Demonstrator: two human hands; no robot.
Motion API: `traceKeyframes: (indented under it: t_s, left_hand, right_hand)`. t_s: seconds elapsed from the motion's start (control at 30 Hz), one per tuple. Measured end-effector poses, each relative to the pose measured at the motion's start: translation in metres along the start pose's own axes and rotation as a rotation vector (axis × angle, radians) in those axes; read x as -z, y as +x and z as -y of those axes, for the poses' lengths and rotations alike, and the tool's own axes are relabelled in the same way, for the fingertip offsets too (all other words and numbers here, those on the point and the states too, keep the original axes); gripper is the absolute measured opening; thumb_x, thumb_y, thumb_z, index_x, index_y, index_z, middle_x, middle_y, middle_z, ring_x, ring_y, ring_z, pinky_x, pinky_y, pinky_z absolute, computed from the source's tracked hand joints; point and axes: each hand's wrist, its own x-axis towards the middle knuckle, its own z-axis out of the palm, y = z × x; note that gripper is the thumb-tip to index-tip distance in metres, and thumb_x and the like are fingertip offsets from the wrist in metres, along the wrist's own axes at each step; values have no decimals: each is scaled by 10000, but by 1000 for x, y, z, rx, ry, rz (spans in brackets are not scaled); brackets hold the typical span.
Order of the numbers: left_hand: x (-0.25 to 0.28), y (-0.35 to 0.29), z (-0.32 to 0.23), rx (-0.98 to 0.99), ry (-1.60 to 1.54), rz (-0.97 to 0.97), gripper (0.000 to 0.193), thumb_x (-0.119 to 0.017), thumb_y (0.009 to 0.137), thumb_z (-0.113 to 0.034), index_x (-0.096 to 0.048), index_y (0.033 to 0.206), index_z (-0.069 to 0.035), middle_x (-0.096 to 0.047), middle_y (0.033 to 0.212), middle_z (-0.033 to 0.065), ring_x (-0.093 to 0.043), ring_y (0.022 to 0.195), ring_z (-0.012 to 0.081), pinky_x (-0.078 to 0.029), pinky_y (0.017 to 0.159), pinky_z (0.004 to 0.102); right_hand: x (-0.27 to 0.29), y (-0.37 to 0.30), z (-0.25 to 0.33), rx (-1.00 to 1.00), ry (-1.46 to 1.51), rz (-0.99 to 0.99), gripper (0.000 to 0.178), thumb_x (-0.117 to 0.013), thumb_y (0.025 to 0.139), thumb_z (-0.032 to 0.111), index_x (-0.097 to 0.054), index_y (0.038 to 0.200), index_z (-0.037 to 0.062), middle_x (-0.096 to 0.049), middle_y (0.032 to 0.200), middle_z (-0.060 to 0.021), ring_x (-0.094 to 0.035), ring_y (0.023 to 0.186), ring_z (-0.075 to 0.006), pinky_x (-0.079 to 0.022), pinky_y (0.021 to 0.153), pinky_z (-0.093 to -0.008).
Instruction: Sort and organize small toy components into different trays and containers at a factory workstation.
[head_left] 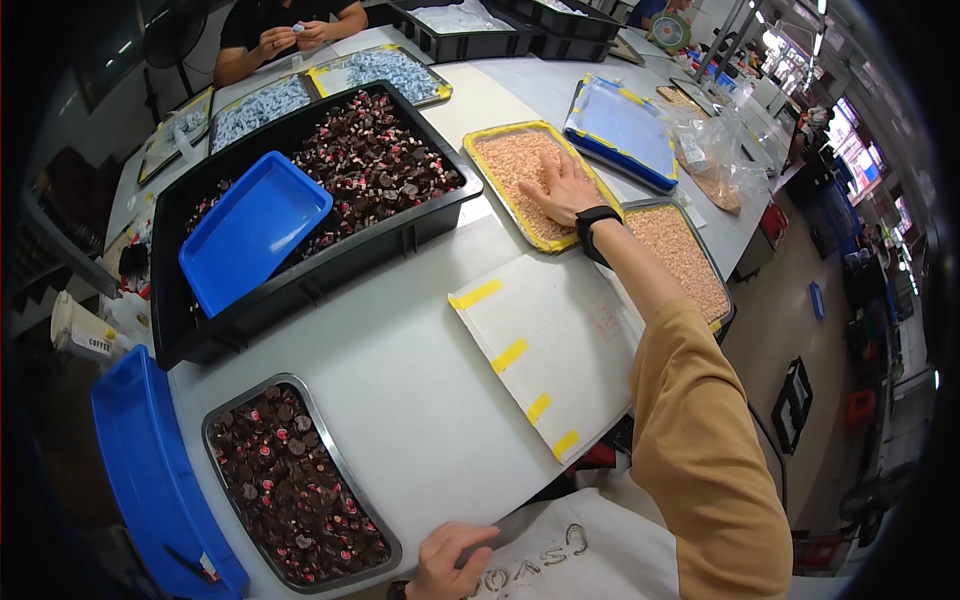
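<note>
My right hand (pixel 565 190) reaches far out with its fingers spread, resting on small peach-coloured pieces in a yellow-taped tray (pixel 580 238). A second tray of the same pieces (pixel 675 245) lies just beside my right forearm. My left hand (pixel 450 562) is low by the table's near edge, thumb apart from loosely bent fingers, with nothing seen in it. To its left lies a metal tray (pixel 335 447) filled with dark brown pieces (pixel 290 490) mixed with red and pink bits.
A large black crate (pixel 330 285) holds more dark pieces and a blue tray (pixel 255 230). A taped white board (pixel 550 340) lies near my right arm. Stacked blue trays (pixel 620 130) and a plastic bag (pixel 725 165) stand beyond. Across the table, a person's hands (pixel 295 38) hold something small.
</note>
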Motion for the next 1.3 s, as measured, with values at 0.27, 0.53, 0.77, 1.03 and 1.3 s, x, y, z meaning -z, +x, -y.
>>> traceKeyframes:
  t_s: [0.27, 0.53, 0.77, 1.03, 1.3]
  left_hand:
    - [-1, 2, -4, 215, -170, 62, 429, -626, 939, -184, -497, 1300, 9, -616, 1187, 154, -616, 1033, 229, -495, 893, 357]
    - [-40, 58, -23, 134, -736, 29, 1017, -857, 747, -257, -202, 1473, 23, -347, 1481, 194, -390, 1350, 307, -298, 1119, 440]
    - [-40, 62, -20, 115, -639, -187, 515, -723, 855, -240, -538, 1232, 59, -650, 1107, 126, -636, 1012, 205, -490, 915, 339]
    - [-57, 78, -25, 325, -783, -75, 461, -649, 919, -152, -450, 1274, 63, -663, 1079, 138, -656, 994, 212, -512, 897, 320]
    - [-36, 52, -32, 284, -573, -19, 938, -679, 863, -288, -77, 1540, -46, -289, 1510, 228, -416, 1332, 319, -331, 1099, 433]
  right_hand:
    - [44, -56, 10, 211, 235, -113, 759, -466, 934, 583, -347, 1477, 65, -338, 1496, -237, -289, 1410, -365, -234, 1132, -550]
    - [141, -257, 171, 554, 2048, 407, 330, -474, 1007, 239, -521, 1256, 29, -613, 1154, -100, -558, 1112, -165, -407, 978, -309]
    - [145, -263, 220, 1034, 1435, -617, 235, -632, 818, 17, -599, 1049, 42, -582, 988, -84, -580, 906, -268, -467, 787, -354]
    - [106, -233, 193, 1075, 744, -802, 312, -687, 681, 44, -657, 990, 79, -622, 980, -55, -628, 866, -236, -517, 711, -351]
    - [82, -130, 86, 468, 617, -583, 797, -760, 801, 418, -439, 1423, 38, -459, 1422, -231, -395, 1353, -381, -295, 1132, -463]
